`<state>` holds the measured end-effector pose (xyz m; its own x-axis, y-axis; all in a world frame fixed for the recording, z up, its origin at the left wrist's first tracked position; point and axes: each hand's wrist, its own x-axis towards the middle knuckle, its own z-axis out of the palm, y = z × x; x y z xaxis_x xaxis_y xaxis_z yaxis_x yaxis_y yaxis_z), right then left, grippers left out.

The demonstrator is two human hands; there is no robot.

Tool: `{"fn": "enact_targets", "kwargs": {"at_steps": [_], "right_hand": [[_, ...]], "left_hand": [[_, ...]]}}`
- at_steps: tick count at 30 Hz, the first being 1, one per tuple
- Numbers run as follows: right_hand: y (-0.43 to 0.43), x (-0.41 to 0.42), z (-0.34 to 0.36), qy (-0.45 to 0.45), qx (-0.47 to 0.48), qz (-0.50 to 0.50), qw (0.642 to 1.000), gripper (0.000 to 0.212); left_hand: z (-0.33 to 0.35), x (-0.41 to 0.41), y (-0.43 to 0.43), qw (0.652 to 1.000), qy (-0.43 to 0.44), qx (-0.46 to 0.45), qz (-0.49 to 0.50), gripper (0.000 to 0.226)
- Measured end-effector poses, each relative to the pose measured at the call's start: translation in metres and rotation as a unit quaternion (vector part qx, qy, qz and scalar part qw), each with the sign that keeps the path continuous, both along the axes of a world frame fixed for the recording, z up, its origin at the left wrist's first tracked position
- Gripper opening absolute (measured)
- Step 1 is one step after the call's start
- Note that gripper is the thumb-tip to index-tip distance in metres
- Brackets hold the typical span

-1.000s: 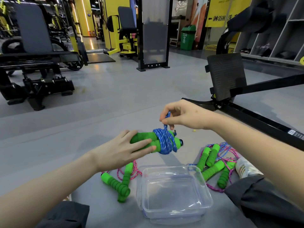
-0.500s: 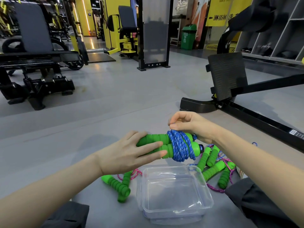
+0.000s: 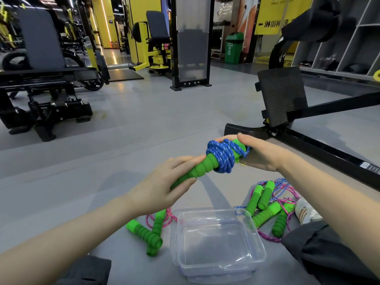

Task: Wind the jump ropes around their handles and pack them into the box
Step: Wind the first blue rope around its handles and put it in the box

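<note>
- So since half a second back, the bundle of green foam handles [image 3: 202, 168] has swung from lying level to tilted, far end up and to the right, and it sits higher above the grey floor [image 3: 144, 124] now.
- Blue braided rope [image 3: 223, 156] is wound in a fat coil around the upper part of those handles, with a small loop sticking out on the right.
- Left hand [image 3: 162, 186] is wrapped around the lower end, fingers curled together over the foam.
- Right hand [image 3: 260, 154] cups the top end, thumb lying across the top, fingers closed behind the coil.
- Clear plastic box [image 3: 219, 241] sits open on the floor right below the hands, nothing in it.
- Just left of the box: two more green handles with pink rope [image 3: 152, 230], loose.
- Just right of the box, touching its corner: a tangle of green handles and pink-and-blue ropes [image 3: 267, 206], unwound.
- Black gym machine frame [image 3: 308, 145] runs along behind the right hand.
</note>
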<state>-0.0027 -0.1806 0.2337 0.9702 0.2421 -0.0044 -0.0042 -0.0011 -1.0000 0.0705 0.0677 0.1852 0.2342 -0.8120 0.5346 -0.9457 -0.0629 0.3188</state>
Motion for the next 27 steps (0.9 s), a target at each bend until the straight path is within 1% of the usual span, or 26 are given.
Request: {"fn": "enact_targets", "kwargs": {"at_steps": [1,2,3,5,7,8,9,11,12,13,15,17,18,19,20,21,22,23,24,25,26,27], "right_hand": [[-0.003,-0.001,0.0,0.016,0.023,0.015,1.0,0.057],[-0.005,-0.002,-0.002,0.03,0.038,0.021,0.999,0.056],[-0.006,-0.005,-0.004,0.045,0.047,0.016,0.998,0.055],[-0.008,-0.005,-0.012,0.07,0.051,-0.005,0.996,0.057],[-0.004,-0.002,-0.022,0.09,0.049,-0.031,0.994,0.061],[-0.002,-0.001,-0.027,0.101,0.051,-0.044,0.993,0.059],[0.002,0.0,-0.03,0.114,0.055,-0.053,0.991,0.053],[0.008,0.0,-0.036,0.137,0.064,-0.079,0.985,0.033],[0.01,0.0,-0.039,0.149,0.065,-0.1,0.982,0.027],[0.011,0.001,-0.042,0.157,0.068,-0.119,0.978,0.025],[0.012,0.003,-0.052,0.162,0.077,-0.149,0.973,0.023],[0.013,0.004,-0.061,0.159,0.089,-0.176,0.967,0.013],[0.013,0.005,-0.065,0.16,0.094,-0.189,0.964,0.009],[0.013,0.006,-0.07,0.164,0.101,-0.203,0.96,0.01],[0.014,0.006,-0.074,0.171,0.103,-0.218,0.955,0.011],[0.014,0.005,-0.079,0.18,0.102,-0.231,0.951,0.012],[0.014,0.005,-0.085,0.192,0.101,-0.245,0.945,0.012],[0.014,0.004,-0.093,0.207,0.104,-0.257,0.938,0.013],[0.014,0.002,-0.101,0.227,0.11,-0.266,0.93,0.013],[0.014,0.0,-0.111,0.249,0.116,-0.272,0.922,0.014],[0.016,-0.002,-0.121,0.27,0.122,-0.275,0.915,0.015],[0.017,-0.004,-0.133,0.293,0.125,-0.279,0.906,0.015]], "left_hand": [[0.003,-0.005,-0.002,0.997,0.082,0.002,0.004,0.044],[0.008,-0.009,-0.004,0.986,0.165,0.005,0.009,0.043],[0.014,-0.012,-0.006,0.969,0.248,0.013,0.013,0.042],[0.022,-0.011,-0.008,0.921,0.388,0.025,0.007,0.042],[0.025,-0.006,-0.008,0.868,0.495,0.028,-0.008,0.041],[0.025,-0.004,-0.008,0.846,0.532,0.029,-0.013,0.039],[0.024,-0.002,-0.008,0.828,0.559,0.035,-0.012,0.038],[0.018,-0.001,-0.007,0.798,0.6,0.053,-0.009,0.038],[0.014,-0.001,-0.008,0.782,0.62,0.062,-0.014,0.04],[0.011,-0.001,-0.009,0.768,0.636,0.072,-0.022,0.042],[0.003,-0.001,-0.012,0.747,0.659,0.084,-0.031,0.043],[-0.002,0.0,-0.016,0.742,0.666,0.075,-0.018,0.041],[-0.004,0.001,-0.018,0.756,0.651,0.066,0.002,0.039],[-0.006,0.003,-0.019,0.787,0.614,0.056,0.032,0.036],[-0.009,0.006,-0.018,0.838,0.539,0.048,0.072,0.035],[-0.014,0.009,-0.016,0.901,0.416,0.052,0.11,0.038],[-0.02,0.012,-0.013,0.959,0.237,0.069,0.142,0.045],[-0.027,0.014,-0.009,0.984,0.055,0.083,0.149,0.052],[-0.036,0.017,-0.008,0.984,-0.087,0.084,0.128,0.057],[-0.047,0.02,-0.008,0.975,-0.18,0.092,0.097,0.062],[-0.06,0.021,-0.009,0.963,-0.236,0.111,0.071,0.064],[-0.075,0.02,-0.011,0.951,-0.273,0.133,0.054,0.064]]}}
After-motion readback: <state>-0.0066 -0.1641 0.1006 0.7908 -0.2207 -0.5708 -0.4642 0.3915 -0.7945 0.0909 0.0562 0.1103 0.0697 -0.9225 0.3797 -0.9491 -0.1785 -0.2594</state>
